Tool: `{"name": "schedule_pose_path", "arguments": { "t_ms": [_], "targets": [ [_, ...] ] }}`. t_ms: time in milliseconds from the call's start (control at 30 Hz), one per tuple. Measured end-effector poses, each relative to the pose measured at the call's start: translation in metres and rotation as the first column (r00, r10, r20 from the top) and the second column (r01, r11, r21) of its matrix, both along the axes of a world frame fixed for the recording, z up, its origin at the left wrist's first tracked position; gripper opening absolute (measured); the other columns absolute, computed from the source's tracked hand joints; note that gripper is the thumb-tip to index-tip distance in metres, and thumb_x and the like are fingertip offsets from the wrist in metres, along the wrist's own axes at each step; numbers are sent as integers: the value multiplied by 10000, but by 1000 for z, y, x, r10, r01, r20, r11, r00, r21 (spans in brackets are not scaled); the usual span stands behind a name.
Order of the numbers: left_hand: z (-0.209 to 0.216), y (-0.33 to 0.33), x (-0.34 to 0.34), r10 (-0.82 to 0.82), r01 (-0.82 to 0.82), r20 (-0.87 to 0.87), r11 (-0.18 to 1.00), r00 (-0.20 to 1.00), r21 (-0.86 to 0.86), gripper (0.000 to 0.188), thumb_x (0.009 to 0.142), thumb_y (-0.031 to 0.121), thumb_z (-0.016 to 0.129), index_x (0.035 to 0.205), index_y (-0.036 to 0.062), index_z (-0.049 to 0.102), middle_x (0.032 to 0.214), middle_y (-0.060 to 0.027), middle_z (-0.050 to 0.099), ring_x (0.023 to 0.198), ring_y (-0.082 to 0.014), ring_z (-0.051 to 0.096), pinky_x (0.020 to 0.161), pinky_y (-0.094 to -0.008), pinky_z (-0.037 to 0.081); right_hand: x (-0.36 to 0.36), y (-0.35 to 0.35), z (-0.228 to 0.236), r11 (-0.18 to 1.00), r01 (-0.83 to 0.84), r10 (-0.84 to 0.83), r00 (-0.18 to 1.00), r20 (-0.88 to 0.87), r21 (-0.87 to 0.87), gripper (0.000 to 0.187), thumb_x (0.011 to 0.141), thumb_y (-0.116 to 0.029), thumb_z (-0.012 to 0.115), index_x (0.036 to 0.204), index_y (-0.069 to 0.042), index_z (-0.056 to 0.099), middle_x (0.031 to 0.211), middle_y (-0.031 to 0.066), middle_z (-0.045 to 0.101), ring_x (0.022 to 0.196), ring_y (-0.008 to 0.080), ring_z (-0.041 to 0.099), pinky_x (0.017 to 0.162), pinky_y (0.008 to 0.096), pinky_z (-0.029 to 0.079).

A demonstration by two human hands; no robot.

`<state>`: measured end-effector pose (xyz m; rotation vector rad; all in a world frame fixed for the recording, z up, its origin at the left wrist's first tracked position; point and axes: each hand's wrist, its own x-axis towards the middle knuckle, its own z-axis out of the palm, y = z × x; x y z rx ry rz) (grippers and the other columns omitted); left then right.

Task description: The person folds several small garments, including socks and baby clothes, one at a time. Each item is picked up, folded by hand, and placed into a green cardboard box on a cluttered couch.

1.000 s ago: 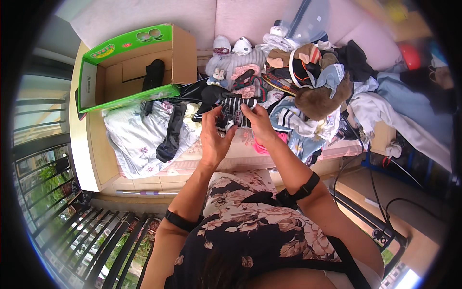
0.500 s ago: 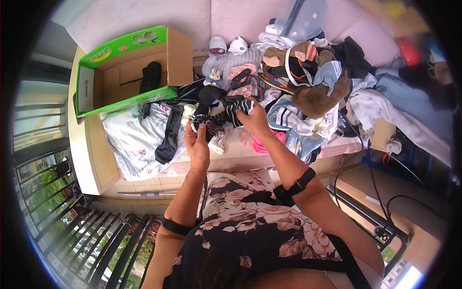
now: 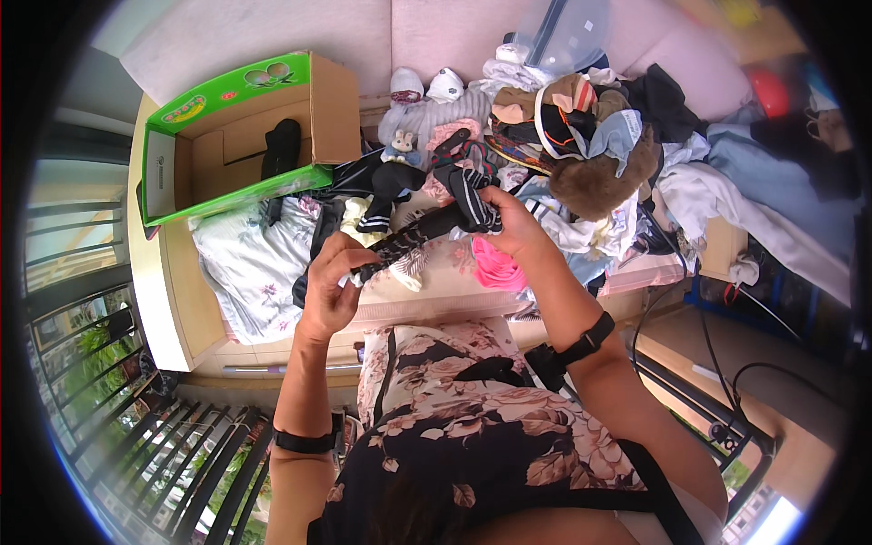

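A black sock with white markings (image 3: 422,231) is stretched slantwise between my hands above the clothes. My left hand (image 3: 329,283) pinches its lower left end. At the upper right, my right hand (image 3: 513,222) grips the other end, where a black-and-white striped part hangs in folds; whether this is a second sock I cannot tell. Just behind lies a black sock with a striped cuff (image 3: 392,182). A bright pink cloth (image 3: 498,265) sits below my right hand, and a pale yellow cloth (image 3: 359,218) lies behind my left hand.
A green cardboard box (image 3: 336,109) on its side at the far left holds a dark item (image 3: 282,147). White floral fabric (image 3: 241,263) lies before it. Toward the right are a brown furry hat (image 3: 590,186) and heaped clothes. A barred railing (image 3: 195,463) runs at lower left.
My hands have moved apart, the left one left and nearer, the right one slightly right. The sock, bunched before, is now drawn out long between them.
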<state>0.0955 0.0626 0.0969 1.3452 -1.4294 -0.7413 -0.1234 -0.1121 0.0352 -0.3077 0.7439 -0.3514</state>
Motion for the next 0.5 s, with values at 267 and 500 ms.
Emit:
{"name": "schedule_pose_path", "arguments": {
  "t_ms": [267,500],
  "targets": [
    [25,5,6,79,-48,278,992,957,-117,437,481,-121,473,834,78,639,1081,-148,481,1029,-346,495,847,-391,429,-9,3,19,931,-255,229,965,-128,-261,228,717,-32,581,940,2,609,832,66,646,712,138,625,652,267,509],
    [-26,18,-22,180,131,-814,945,552,298,120,789,48,493,808,5,603,1284,-159,430,1142,-234,448,983,-335,333,-8,8,28,942,-209,214,977,-12,-262,307,737,-38,578,1043,-14,591,891,41,636,800,134,604,733,272,488]
  ]
}}
